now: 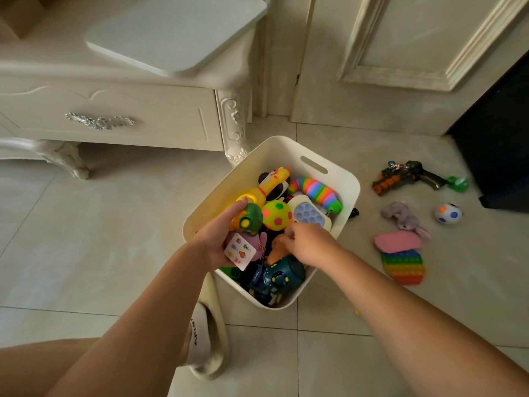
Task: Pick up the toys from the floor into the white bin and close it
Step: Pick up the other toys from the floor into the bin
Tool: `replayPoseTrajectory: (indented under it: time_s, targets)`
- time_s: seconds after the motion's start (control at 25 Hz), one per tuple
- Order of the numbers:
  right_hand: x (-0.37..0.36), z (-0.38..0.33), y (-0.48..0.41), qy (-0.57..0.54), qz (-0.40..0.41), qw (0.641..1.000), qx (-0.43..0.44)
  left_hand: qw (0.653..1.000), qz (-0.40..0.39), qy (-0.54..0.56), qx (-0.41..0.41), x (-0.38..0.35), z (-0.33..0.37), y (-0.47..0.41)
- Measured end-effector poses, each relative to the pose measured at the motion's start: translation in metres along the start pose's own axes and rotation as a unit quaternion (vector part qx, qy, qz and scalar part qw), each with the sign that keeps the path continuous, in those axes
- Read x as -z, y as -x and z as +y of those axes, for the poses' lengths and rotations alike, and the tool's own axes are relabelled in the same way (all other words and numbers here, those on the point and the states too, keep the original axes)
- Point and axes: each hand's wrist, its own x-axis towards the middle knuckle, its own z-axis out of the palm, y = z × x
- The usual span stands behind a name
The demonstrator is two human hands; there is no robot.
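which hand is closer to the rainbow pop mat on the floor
Right. The right hand is over the bin, just left of the rainbow pop mat; the left hand is farther left.

A single head-worn wide-angle camera looks steeply down from close above at the white bin point(340, 179) on the tiled floor point(114, 224), both forearms reaching forward into view

Soft, even daylight is filling the room; pic is bending at edges w/ wide-angle distortion, slightly hazy.
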Motion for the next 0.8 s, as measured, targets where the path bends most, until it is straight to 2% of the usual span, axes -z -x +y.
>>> replayPoseTrajectory:
  time_s: [0.08,0.16,0.24,0.44,0.56,0.64,0.72,0.76,0.8]
  targets:
    - [0.003,-0.005,0.005,0.006,-0.123,0.991,0.041,1.000,0.008,-0.003,-0.001,-0.001,-0.001,0.000]
    - [0.002,-0.012,0.011,0.070,-0.185,0.977,0.074,1.000,0.011,-0.004,-0.006,-0.003,0.000,0.000]
    - [0.001,-0.013,0.012,0.076,-0.199,0.973,0.094,1.000,0.015,-0.005,-0.009,-0.004,0.000,-0.001]
    - [0.018,-0.004,0.011,-0.029,-0.249,0.964,0.092,1.000,0.018,-0.018,0.001,-0.005,-0.003,-0.002]
    - [0.019,-0.010,0.013,-0.033,-0.286,0.952,0.100,0.999,0.027,-0.026,-0.005,-0.004,-0.002,-0.005]
    - [0.014,-0.013,0.012,-0.045,-0.257,0.962,0.077,0.998,0.036,-0.059,-0.008,-0.005,-0.003,-0.005]
    - [0.017,-0.016,0.011,-0.089,-0.127,0.988,0.025,0.992,0.057,-0.109,-0.019,-0.010,-0.006,-0.004]
    - [0.021,-0.016,0.010,-0.144,-0.062,0.988,0.000,0.988,0.070,-0.137,-0.031,-0.012,-0.008,-0.005]
    - [0.024,-0.015,0.008,-0.223,-0.032,0.974,-0.007,0.983,0.078,-0.161,-0.039,-0.014,-0.010,-0.006]
